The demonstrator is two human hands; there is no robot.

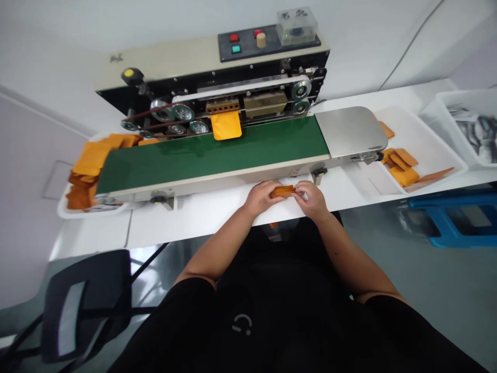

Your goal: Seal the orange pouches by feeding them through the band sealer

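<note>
My left hand (262, 199) is closed around a small stack of orange pouches (282, 191), just in front of the sealing machine's conveyor. At the stack's right end, my right hand (311, 201) pinches its edge between thumb and fingers. Something small and pale shows at the right fingertips, too small to name. On the green conveyor belt (163, 161), a single orange pouch (227, 126) hangs out from under the band sealer's (163, 67) heating blocks, its upper edge hidden inside.
A white bin (64, 210) heaped with orange pouches stands at the belt's left end. Another white bin (460, 166) with several pouches sits right, beside a bin of grey packets (481, 132). A black chair (89, 305) and blue stool (446, 217) stand below the table.
</note>
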